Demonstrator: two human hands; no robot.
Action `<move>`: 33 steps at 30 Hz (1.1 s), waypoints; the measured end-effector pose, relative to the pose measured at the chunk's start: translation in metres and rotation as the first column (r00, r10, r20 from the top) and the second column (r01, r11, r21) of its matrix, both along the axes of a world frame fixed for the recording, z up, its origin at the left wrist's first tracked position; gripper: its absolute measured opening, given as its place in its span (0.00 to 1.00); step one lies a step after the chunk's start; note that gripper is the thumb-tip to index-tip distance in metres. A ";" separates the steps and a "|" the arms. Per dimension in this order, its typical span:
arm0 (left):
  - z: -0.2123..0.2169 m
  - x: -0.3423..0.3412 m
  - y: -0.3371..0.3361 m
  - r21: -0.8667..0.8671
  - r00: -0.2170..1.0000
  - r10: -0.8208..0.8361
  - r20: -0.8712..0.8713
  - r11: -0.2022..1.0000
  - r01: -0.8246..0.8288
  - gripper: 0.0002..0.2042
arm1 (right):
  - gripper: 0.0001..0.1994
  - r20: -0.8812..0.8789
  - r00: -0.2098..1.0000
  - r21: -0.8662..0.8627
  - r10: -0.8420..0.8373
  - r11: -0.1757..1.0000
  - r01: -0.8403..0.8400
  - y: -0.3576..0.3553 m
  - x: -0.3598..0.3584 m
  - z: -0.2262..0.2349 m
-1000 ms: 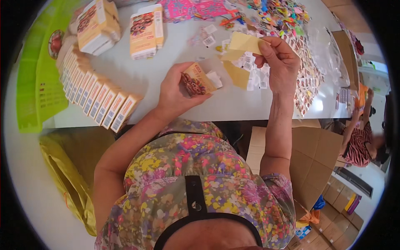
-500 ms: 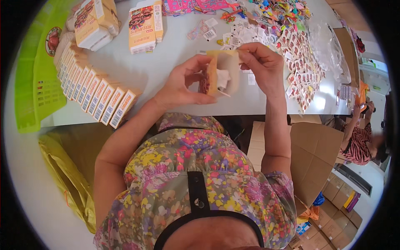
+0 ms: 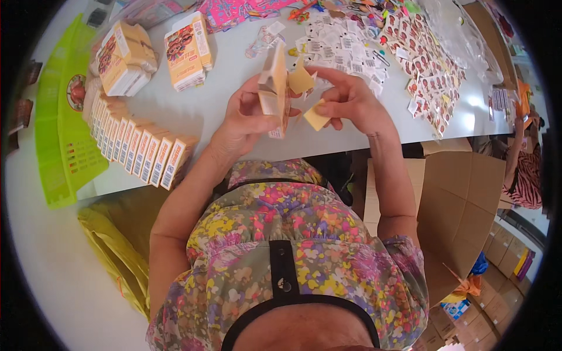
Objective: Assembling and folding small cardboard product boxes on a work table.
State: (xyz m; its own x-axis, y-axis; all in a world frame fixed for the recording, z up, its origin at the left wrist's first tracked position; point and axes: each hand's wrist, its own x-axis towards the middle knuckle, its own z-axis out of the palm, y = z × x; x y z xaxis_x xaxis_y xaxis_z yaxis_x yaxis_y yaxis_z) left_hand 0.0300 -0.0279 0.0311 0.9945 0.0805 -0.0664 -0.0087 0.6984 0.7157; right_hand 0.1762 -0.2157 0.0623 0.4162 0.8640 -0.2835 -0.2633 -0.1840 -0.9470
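My left hand [image 3: 243, 117] is closed round a small yellow-and-white carton [image 3: 274, 96], which stands on its narrow end above the table edge. Its yellow flaps stick out toward the right. My right hand [image 3: 351, 105] pinches the lower yellow flap [image 3: 316, 117] between thumb and fingers, with the forefinger stretched along behind the upper flap [image 3: 301, 81]. The carton's inside is turned away from view. Left of my hands, a curved row of upright filled cartons [image 3: 143, 149] leans along the table edge.
Bundles of flat cartons [image 3: 124, 61] and a stack of cartons [image 3: 187, 52] lie at the back left, beside a green basket [image 3: 61, 128]. White packets [image 3: 336, 50] and printed sachets [image 3: 430, 76] spread on the right. An open cardboard box [image 3: 456, 205] stands below the table's right side.
The carton has turned, so its open mouth with white packets inside no longer faces me. My right hand has moved lower, from the top edge to a flap. The whole view has shifted slightly.
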 end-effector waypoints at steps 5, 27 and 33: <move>0.001 0.009 -0.006 0.044 1.000 -0.008 0.006 0.999 0.008 0.36 | 0.04 0.200 0.957 -0.032 -0.209 0.975 0.219 -0.014 0.010 -0.009; -0.003 0.028 -0.024 -0.079 0.936 -0.349 -0.036 0.935 0.346 0.38 | 0.04 0.287 0.950 -0.159 -0.122 0.972 0.173 -0.032 -0.003 0.010; -0.003 0.036 -0.037 0.178 0.938 -0.312 -0.151 0.925 0.336 0.38 | 0.04 0.618 0.777 -0.161 -0.118 0.949 0.272 -0.041 -0.010 -0.002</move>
State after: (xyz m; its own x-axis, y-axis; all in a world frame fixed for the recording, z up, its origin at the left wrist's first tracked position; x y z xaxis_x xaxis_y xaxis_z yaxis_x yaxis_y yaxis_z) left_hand 0.0665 -0.0652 0.0285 0.9544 -0.2210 -0.2008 0.2870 0.4930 0.8213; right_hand 0.1665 -0.2568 0.0603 0.7192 0.6876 -0.0999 0.2827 -0.4210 -0.8619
